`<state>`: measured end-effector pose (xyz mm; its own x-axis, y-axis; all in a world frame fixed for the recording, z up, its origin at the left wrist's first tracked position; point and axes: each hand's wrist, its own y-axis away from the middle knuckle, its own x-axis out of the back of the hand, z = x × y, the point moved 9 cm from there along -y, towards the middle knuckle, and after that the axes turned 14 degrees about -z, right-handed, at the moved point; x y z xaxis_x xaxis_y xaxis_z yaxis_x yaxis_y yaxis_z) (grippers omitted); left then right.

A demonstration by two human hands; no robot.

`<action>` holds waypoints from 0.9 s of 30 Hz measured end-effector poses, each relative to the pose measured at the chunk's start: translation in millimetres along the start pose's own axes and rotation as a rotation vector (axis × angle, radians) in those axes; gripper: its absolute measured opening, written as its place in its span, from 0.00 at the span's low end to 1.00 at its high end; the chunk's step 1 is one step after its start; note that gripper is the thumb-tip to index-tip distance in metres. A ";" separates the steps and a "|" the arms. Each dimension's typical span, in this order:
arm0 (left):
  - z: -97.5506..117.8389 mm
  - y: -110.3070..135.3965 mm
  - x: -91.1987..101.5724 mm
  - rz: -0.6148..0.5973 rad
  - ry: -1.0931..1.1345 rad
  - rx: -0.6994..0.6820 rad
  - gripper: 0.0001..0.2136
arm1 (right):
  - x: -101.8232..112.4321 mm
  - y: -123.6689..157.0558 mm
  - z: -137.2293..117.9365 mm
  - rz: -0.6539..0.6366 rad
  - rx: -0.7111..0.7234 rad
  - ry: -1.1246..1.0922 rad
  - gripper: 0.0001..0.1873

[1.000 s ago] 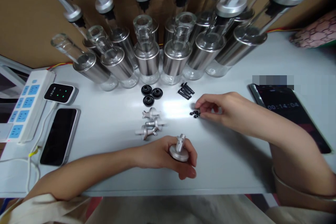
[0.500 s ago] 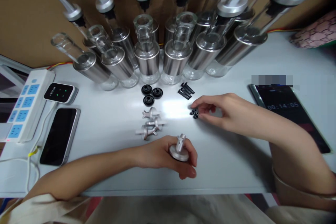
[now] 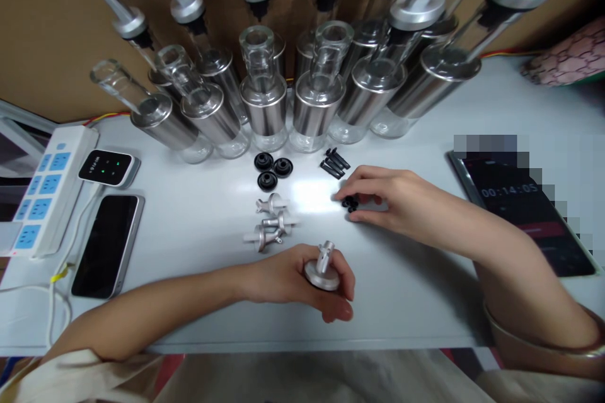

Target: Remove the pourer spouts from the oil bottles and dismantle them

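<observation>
My left hand (image 3: 302,280) is closed around a silver pourer top (image 3: 322,274), its round collar resting in the curled fingers and its short spout pointing up. A little farther away, my right hand (image 3: 382,194) reaches over the table with thumb and fingers parted. Between those fingertips lies a cluster of small black rings (image 3: 350,203); whether a fingertip touches one I cannot tell. Several black pegs (image 3: 334,162) lie just beyond that hand. To the left are three black rubber stoppers (image 3: 267,181) and three more silver pourer tops (image 3: 273,221) with pale tubes.
Glass bottles with steel sleeves (image 3: 265,104) line the back, the rear ones topped with pourers (image 3: 188,7). At left are a power strip (image 3: 47,186), a small Wi-Fi device (image 3: 108,167) and a phone (image 3: 108,245). A larger phone (image 3: 520,201) running a timer lies right.
My right hand has shifted slightly left, and its thumb and fingers now stand around the small black rings. The left hand keeps its hold on the pourer top, unmoved.
</observation>
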<state>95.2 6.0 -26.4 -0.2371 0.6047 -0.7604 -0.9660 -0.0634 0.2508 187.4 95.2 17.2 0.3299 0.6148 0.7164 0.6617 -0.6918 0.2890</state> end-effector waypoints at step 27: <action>0.2 -0.4 -0.5 -0.018 0.002 -0.031 0.09 | -0.8 -1.6 -1.8 0.030 0.036 0.028 0.08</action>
<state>95.7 5.9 -26.0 -0.2195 0.6047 -0.7656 -0.9729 -0.0767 0.2183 184.9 95.1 17.4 0.3317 0.5825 0.7421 0.6754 -0.6958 0.2443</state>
